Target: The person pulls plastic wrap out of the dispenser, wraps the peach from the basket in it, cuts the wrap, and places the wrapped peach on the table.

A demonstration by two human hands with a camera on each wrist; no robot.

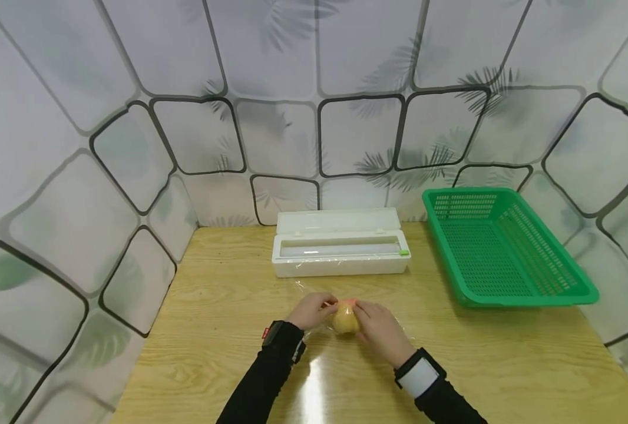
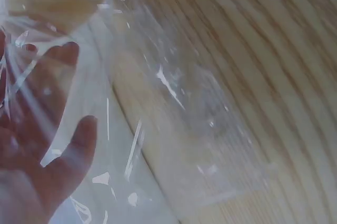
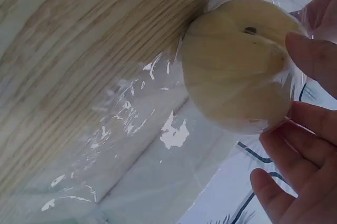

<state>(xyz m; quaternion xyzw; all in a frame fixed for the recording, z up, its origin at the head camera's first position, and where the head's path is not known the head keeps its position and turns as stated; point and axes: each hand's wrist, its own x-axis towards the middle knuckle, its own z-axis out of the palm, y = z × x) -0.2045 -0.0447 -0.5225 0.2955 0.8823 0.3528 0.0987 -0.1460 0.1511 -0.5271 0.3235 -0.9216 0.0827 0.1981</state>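
Between the two hands is a cut apple (image 1: pixel 345 320) wrapped in clear cling film (image 2: pixel 184 129), its yellow cut face toward me and red skin at the top edge. A dark seed spot marks that face in the right wrist view. The right hand (image 1: pixel 382 331) holds the apple from the right, thumb (image 3: pixel 311 58) at the cut face and fingers curled behind. At the left side, the left hand (image 1: pixel 314 310) pinches film near the fruit. Taut folds run to its fingertips in the left wrist view, where its other fingers show through the film.
Behind the hands stands a white cling film box (image 1: pixel 340 267), its lid raised and a roll inside, with a green slider (image 1: pixel 404 252) at the right. A green plastic basket (image 1: pixel 526 300) sits at the right of the wooden table (image 1: pixel 202 330). Patterned curtains (image 1: pixel 277 135) surround it.
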